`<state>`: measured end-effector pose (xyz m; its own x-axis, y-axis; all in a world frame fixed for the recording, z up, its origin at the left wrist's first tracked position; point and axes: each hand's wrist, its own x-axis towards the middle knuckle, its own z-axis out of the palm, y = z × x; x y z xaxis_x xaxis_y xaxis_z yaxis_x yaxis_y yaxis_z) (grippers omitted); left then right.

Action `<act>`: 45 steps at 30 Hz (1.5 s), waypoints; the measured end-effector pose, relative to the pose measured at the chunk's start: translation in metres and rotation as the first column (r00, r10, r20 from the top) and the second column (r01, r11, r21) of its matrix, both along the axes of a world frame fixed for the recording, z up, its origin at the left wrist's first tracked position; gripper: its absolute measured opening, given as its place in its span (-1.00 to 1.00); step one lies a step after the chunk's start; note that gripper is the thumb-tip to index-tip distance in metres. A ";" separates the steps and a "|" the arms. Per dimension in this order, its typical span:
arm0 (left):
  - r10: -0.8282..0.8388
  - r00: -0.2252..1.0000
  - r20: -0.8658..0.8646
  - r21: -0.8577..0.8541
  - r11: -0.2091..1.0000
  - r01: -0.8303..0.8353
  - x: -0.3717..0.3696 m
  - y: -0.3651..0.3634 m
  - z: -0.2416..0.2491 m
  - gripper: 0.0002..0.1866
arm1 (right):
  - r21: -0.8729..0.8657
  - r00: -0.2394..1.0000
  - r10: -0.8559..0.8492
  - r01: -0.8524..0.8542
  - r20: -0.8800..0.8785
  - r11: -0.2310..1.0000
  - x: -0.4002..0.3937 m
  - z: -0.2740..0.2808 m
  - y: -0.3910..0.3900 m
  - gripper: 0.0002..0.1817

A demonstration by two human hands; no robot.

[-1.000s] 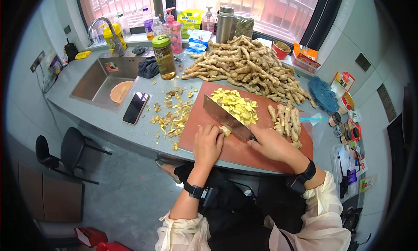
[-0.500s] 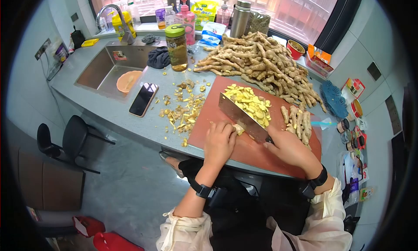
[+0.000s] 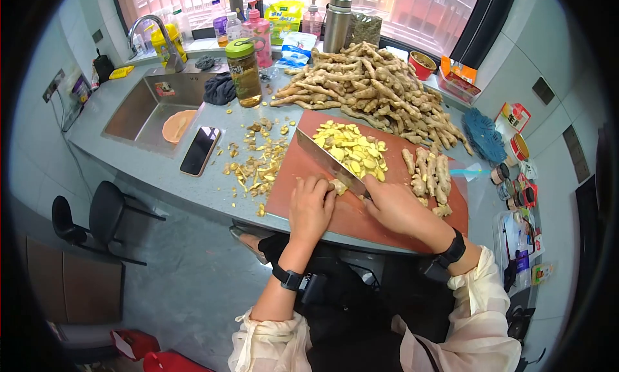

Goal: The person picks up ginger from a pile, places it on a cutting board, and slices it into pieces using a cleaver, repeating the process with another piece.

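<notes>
My right hand [image 3: 394, 206] is closed around the handle of a cleaver [image 3: 327, 160], its wide blade slanting over the red-brown cutting board [image 3: 284, 195]. Curled fingers of my left hand [image 3: 311, 206] press a small piece of ginger [image 3: 338, 187] onto the board, close beside the blade. I cannot make out whether the edge touches this piece. Just beyond the blade lies a heap of yellow ginger slices [image 3: 354, 147]. Several whole ginger roots [image 3: 430, 173] rest on the board's right side.
Behind the board rises a big pile of ginger [image 3: 380, 91]. Peel scraps [image 3: 253, 169] lie left of it, near a phone [image 3: 200, 151], a green-lidded bottle [image 3: 244, 74] and a sink [image 3: 132, 117]. A blue basket [image 3: 483, 137] and small jars [image 3: 506, 190] stand right.
The whole view has shifted slightly. Against the board, the cleaver and my right hand have moved left, closer to the held ginger piece. My left hand keeps its hold.
</notes>
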<state>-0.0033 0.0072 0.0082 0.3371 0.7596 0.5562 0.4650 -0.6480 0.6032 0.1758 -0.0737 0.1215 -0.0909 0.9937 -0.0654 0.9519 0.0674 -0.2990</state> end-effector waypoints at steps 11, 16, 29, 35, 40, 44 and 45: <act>0.002 1.000 -0.015 0.004 1.000 -0.002 0.001 0.000 -0.003 -0.87 | -0.082 0.997 -0.078 0.078 -0.002 0.994 0.000 0.000 -0.006 -0.73; 0.018 1.000 -0.007 0.006 1.000 -0.017 0.002 -0.001 0.002 -0.85 | -0.020 0.997 -0.053 0.053 -0.046 0.998 -0.002 -0.016 0.027 -0.67; 0.000 1.000 -0.010 0.021 1.000 0.000 0.002 -0.001 0.002 -0.85 | -0.093 0.994 -0.085 0.079 -0.067 0.993 0.009 -0.009 -0.009 -0.69; 0.009 1.000 0.002 0.052 0.999 -0.010 0.003 -0.002 0.002 -0.85 | -0.025 0.996 -0.064 0.063 -0.069 0.998 -0.006 -0.022 0.022 -0.66; 0.026 1.000 -0.007 0.029 0.999 -0.025 0.001 -0.002 0.002 -0.85 | -0.081 0.988 -0.096 0.087 -0.124 0.993 0.003 -0.011 0.002 -0.67; 0.008 1.000 0.000 0.033 0.999 -0.008 0.001 -0.001 0.001 -0.84 | -0.105 0.991 -0.109 0.101 -0.075 0.989 0.007 -0.006 -0.014 -0.68; 0.007 1.000 -0.002 0.031 0.999 -0.007 0.001 -0.001 0.001 -0.84 | -0.121 0.990 -0.120 0.111 -0.072 0.986 0.007 -0.006 -0.014 -0.66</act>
